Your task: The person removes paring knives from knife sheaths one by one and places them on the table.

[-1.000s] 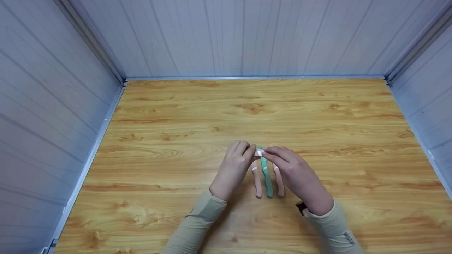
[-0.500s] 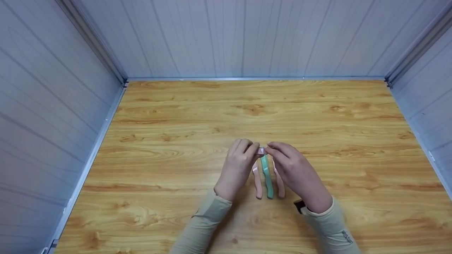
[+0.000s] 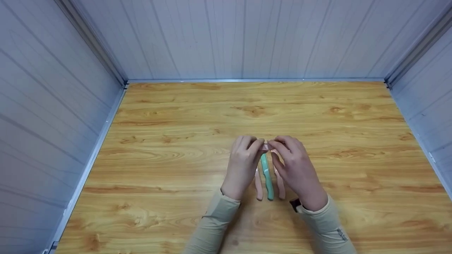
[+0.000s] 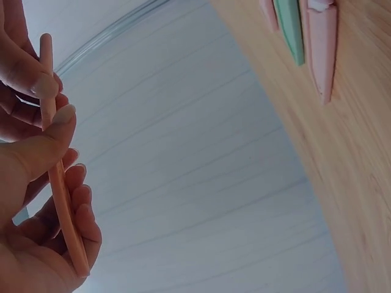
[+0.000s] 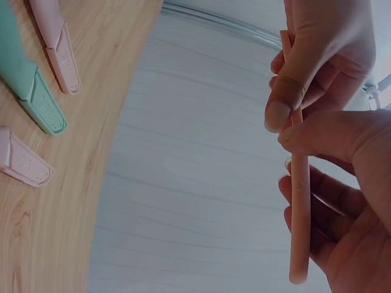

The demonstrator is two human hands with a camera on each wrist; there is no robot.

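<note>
Both hands hold a pink sheathed knife (image 4: 61, 195) above the table, seen edge-on in the wrist views. My left hand (image 3: 243, 162) pinches it between thumb and fingers on the left side. At the other side my right hand (image 3: 298, 165) pinches it too, its thumb close to the left thumb. The fingers hide most of the knife in the head view. Below lie three similar knives side by side: a pink knife (image 3: 259, 187), a green knife (image 3: 268, 181) and another pink knife (image 3: 280, 187). Their far ends are partly covered by the hands.
The knives lie on a wood-grain table (image 3: 169, 116). Pale panels enclose it at the back (image 3: 226, 38), left and right. A dark strap (image 3: 295, 204) shows at the right sleeve's cuff.
Both hands have moved slightly away from the body with the held knife, the left also to the right. The fingertips are closer together. The three knives on the table stay put.
</note>
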